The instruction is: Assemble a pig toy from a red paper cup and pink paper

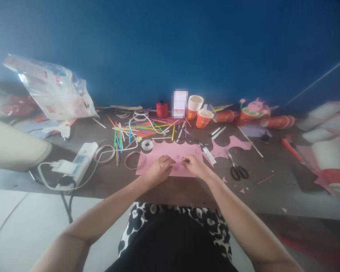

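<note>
A pink paper sheet (158, 149) with a scalloped top edge lies flat on the dark table in front of me. Over its left half is my left hand (161, 169), fingers curled together in a pinch. My right hand (195, 166) faces it a short way off, thumb and fingertips also pinched. Whatever is between the fingertips of either hand is too small to make out. Several small dark curved marks or pieces (178, 157) show on the paper just beyond the hands. A roll of white tape (147, 144) sits at the sheet's upper left edge.
Black-handled scissors (239, 172) and pink scraps (242, 190) lie on the right. Coloured sticks (147, 126) are scattered behind, near stacked paper cups (195, 105). A power strip (81, 162) with a white cable occupies the left. A red utility knife (293, 149) rests far right.
</note>
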Available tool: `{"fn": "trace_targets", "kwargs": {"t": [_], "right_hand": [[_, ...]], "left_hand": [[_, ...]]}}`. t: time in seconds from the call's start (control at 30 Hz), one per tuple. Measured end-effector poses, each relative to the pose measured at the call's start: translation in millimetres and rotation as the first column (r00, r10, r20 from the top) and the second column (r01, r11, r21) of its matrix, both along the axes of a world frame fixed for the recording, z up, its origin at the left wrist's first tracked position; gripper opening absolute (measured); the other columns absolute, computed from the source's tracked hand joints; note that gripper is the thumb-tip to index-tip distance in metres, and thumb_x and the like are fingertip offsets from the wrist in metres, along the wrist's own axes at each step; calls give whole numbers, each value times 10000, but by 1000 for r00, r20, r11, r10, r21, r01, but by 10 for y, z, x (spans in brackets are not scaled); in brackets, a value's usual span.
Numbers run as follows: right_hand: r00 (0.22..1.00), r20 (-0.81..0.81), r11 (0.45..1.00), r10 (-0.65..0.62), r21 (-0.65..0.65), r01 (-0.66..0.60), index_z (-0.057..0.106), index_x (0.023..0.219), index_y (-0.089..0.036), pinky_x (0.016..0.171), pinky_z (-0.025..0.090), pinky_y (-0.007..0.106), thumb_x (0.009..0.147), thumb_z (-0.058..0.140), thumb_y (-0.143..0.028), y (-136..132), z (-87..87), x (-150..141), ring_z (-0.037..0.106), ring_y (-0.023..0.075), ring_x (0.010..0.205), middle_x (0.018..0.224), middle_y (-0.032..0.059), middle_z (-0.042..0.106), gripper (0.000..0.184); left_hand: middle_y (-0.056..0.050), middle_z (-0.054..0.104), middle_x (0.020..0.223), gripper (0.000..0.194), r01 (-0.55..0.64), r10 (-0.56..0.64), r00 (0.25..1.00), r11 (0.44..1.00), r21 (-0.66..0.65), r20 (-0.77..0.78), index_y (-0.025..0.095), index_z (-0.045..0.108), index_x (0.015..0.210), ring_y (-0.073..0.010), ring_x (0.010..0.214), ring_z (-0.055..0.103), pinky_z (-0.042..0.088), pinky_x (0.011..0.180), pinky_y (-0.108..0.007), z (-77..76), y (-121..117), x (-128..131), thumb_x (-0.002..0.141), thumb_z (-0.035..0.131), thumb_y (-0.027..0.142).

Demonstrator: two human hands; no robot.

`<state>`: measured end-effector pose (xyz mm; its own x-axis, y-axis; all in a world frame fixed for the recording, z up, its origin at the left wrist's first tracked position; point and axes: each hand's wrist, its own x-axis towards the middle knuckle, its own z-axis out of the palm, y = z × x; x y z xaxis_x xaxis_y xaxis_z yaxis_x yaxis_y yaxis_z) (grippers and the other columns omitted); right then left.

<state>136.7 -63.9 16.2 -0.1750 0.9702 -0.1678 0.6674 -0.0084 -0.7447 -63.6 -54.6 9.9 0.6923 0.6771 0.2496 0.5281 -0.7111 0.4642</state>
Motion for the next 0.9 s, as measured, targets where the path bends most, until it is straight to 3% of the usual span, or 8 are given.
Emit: {"fn": "trace_targets", "kwargs": {"t": [0.13,0.43,0.63,0.9], "right_hand": [[973,207,995,99,-33,-94,655,805,-167,718,412,267,822,483,-227,61,28,-54,630,196,811,842,80,701,183],[834,513,979,206,-115,-170,656,964,-134,732,435,331,825,477,-235,138,147,-239,643,275,880,950,170,692,248],[792,575,979,203,-120,-164,673,970,-133,742,441,336,811,502,-224,152,178,-306,644,279,891,948,173,696,250],[817,555,987,161,-94,-131,692,894,-142,714,443,326,773,559,-237,181,126,-317,652,275,857,891,163,704,203]], "left_hand": [[-75,579,951,218,107,-98,989,991,82,-113,153,585,990,-203,951,506,455,849,-348,-44,-54,4,856,425,90],[-102,556,962,241,104,-75,970,988,114,-232,152,580,1001,-213,927,504,459,828,-363,-88,-119,-2,844,408,88],[-108,549,990,293,89,-58,960,990,105,-273,155,563,1087,-226,930,493,456,833,-373,-83,-127,15,833,424,113],[-113,541,996,334,63,-32,951,994,91,-308,146,537,1138,-237,922,480,454,807,-377,-86,-131,36,829,416,112]]}}
